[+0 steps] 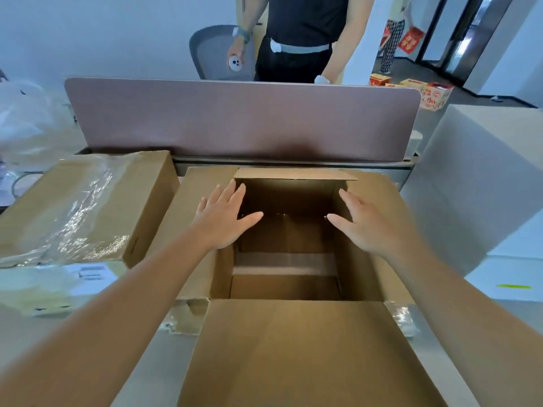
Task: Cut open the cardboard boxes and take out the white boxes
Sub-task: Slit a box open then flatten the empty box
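**Legible markings: none confirmed**

I find no text that I can read anywhere in view. A white label (91, 273) at nine o'clock from my hands, under the sealed cardboard box (88, 207), carries dark printed lines, too blurred to make out. The red-and-yellow cartons (435, 96) on the floor at one o'clock bear large red characters, also illegible. The open cardboard box (293, 348) before me shows plain, unprinted flaps.

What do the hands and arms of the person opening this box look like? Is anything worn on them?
Both arms are bare as far as the view shows: no sleeves, gloves, watch or rings visible on the left hand or the right hand. The fingers show no markings.
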Demonstrator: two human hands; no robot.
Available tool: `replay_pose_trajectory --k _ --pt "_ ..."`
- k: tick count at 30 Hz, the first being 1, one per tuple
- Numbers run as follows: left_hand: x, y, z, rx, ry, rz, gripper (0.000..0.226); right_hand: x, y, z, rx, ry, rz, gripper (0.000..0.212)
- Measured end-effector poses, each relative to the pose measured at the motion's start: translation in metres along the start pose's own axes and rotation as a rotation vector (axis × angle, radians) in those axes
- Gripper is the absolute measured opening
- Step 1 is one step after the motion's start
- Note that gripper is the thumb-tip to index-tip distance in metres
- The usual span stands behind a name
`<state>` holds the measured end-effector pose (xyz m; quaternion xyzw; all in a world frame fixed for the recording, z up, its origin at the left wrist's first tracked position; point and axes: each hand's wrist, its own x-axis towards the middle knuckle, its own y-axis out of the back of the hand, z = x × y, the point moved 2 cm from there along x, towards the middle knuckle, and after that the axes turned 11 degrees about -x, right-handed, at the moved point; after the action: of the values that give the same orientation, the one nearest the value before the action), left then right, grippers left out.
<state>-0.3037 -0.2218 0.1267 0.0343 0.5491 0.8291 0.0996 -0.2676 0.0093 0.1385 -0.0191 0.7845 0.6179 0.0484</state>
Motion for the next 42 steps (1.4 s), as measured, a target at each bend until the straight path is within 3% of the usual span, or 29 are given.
replay_pose_trajectory --k 7,11,15,23,31,37,42 --pt "-0.03 -0.016 -0.003 0.029 0.116 -0.096 0.07 -0.02 -0.015 0.012 -0.06 0.017 -0.088 0.061" --pt "-0.038 -0.025 -0.011 0.074 0.112 -0.15 0.072 -0.025 -0.028 0.017 -0.209 0.027 -0.124 0.063" --pt "-0.052 -0.026 -0.012 0.017 0.108 -0.147 0.073 -0.04 -0.025 0.017 -0.17 -0.015 -0.128 0.066" --pt "-0.091 -0.023 -0.008 0.062 0.126 -0.088 0.071 -0.069 -0.021 0.014 -0.215 0.06 0.031 0.052" --pt "-0.041 -0.019 0.005 -0.001 0.021 -0.064 0.067 -0.021 -0.017 0.002 -0.176 0.11 0.05 0.054" --pt "0.021 -0.007 -0.002 0.01 -0.098 0.07 0.069 0.038 -0.012 0.001 -0.205 0.062 0.11 0.064" --pt "0.071 -0.014 -0.017 0.087 -0.065 -0.008 0.075 0.088 -0.016 0.001 -0.235 -0.002 0.018 0.07"
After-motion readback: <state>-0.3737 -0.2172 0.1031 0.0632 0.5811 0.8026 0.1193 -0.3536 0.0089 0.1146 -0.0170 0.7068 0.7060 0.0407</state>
